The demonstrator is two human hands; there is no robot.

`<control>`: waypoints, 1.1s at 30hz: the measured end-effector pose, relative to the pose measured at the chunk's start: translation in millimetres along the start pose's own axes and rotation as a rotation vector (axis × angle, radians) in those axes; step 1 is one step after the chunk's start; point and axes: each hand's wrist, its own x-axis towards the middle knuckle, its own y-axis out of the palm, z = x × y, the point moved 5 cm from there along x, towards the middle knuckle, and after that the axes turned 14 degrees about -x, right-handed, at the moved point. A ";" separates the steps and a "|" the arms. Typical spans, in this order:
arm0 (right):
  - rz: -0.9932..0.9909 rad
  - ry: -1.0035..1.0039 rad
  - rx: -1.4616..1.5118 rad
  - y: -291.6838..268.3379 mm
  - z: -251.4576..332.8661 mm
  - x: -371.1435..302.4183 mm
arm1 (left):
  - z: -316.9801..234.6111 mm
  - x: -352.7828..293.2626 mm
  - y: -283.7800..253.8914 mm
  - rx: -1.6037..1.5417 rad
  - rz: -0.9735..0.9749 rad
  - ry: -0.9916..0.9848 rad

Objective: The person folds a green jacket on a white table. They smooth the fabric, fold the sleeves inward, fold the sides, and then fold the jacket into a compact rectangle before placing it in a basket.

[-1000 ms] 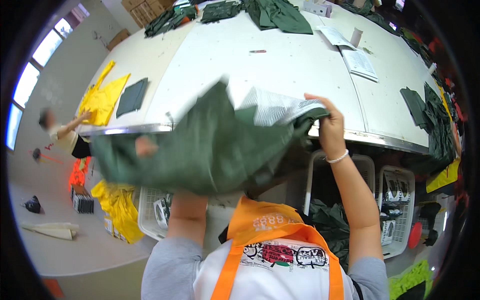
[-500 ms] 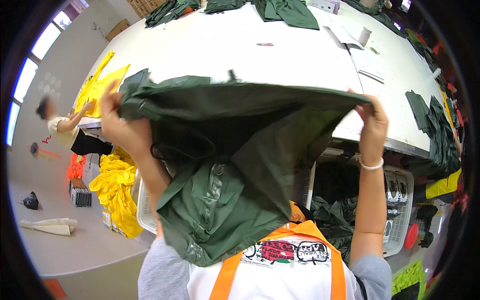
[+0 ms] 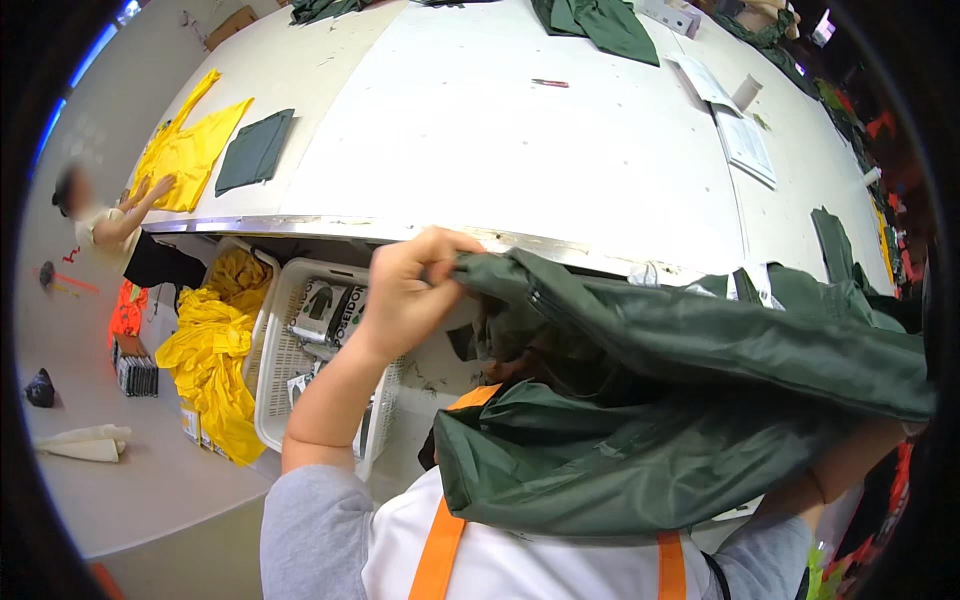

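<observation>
A dark green waterproof garment (image 3: 640, 450) stretches across in front of my chest, its folds hanging below a raised upper edge. My left hand (image 3: 415, 290) pinches one corner of that edge, near the front rim of the table. The cloth runs out to the far right, where it covers my right hand; only part of the right forearm (image 3: 855, 462) shows beneath it. The right fingers cannot be seen. Inside the folds, the cloth is dark and its shape is hard to make out.
The white table (image 3: 480, 150) bears a folded green piece (image 3: 255, 152), a red pen-like tool (image 3: 550, 83) and papers (image 3: 745, 145). Below stand a white basket (image 3: 265, 390) of packages and a yellow heap (image 3: 215, 350). A person (image 3: 115, 235) at left handles a yellow garment (image 3: 195, 145).
The green garment has swung right and lower, from spread between both raised hands. My left hand has moved right; my right hand has dropped outward behind the cloth. The white basket is now uncovered.
</observation>
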 end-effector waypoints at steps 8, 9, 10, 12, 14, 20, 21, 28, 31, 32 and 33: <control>0.312 0.476 -0.182 67.6 -12.1 -119.9 | 2.5 -63.0 -59.0 -0.566 -0.290 -0.474; 0.298 0.470 -0.264 47.4 -13.8 -100.8 | 8.7 -62.6 -68.1 -0.619 -0.317 -0.438; 0.243 0.495 -0.274 43.6 -26.2 -104.9 | -0.4 -70.3 -82.3 -0.581 -0.471 -0.372; 0.118 0.495 -0.380 16.9 -46.8 -81.3 | -11.7 -70.4 -130.9 -0.434 -0.504 -0.357; -0.017 0.488 -0.424 4.7 -74.3 -62.3 | -67.0 -51.9 -199.8 0.338 0.407 -0.367; -0.213 0.370 -0.385 84.0 -133.9 15.9 | -99.6 93.5 -222.6 0.822 -0.719 0.591; -0.172 0.349 -0.371 119.5 -141.8 21.9 | -77.0 123.8 -207.6 0.803 -0.743 0.675; 0.166 0.415 -0.274 401.9 -202.9 0.1 | 98.2 314.8 -168.6 1.270 -0.581 0.121; 0.488 0.547 -0.306 518.1 -247.1 -57.0 | 204.8 366.1 -174.8 1.172 -0.439 -0.155; 0.581 0.581 -0.303 551.9 -257.9 -77.6 | 238.8 374.5 -179.4 1.091 -0.441 -0.228; 0.674 0.615 -0.308 580.7 -268.2 -99.5 | 272.2 381.2 -181.7 1.003 -0.441 -0.296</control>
